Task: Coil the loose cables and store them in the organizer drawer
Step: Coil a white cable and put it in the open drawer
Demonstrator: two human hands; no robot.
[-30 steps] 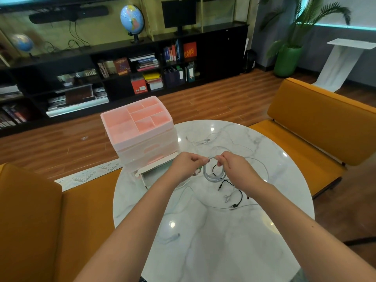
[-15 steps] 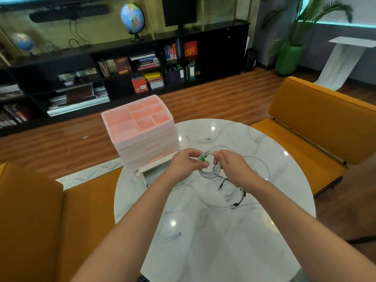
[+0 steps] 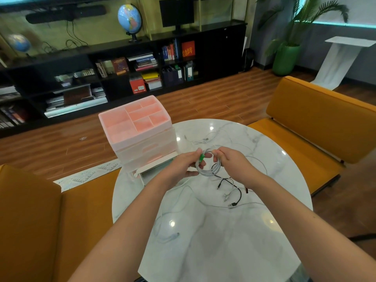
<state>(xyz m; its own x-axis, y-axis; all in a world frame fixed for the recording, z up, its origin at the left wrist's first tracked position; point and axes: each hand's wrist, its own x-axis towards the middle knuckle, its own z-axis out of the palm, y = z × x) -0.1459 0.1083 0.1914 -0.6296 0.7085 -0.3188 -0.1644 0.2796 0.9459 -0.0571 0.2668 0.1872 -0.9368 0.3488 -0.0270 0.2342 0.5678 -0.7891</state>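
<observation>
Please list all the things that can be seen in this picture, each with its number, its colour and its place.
coiled cable: 1, grey-white with a green tie, held above the table
loose cables: several, black and white, on the table around the hands
organizer: 1, pink, far left of the table
drawer: 1, pale, bottom one, pulled open
table: 1, round, white marble
chairs: 2, orange, left and right of the table
bookshelf: 1, black, along the far wall
globes: 2, blue, on the shelf
plant: 1, green pot, far right
left hand: 1, grips the coil
right hand: 1, pinches the coil
</observation>
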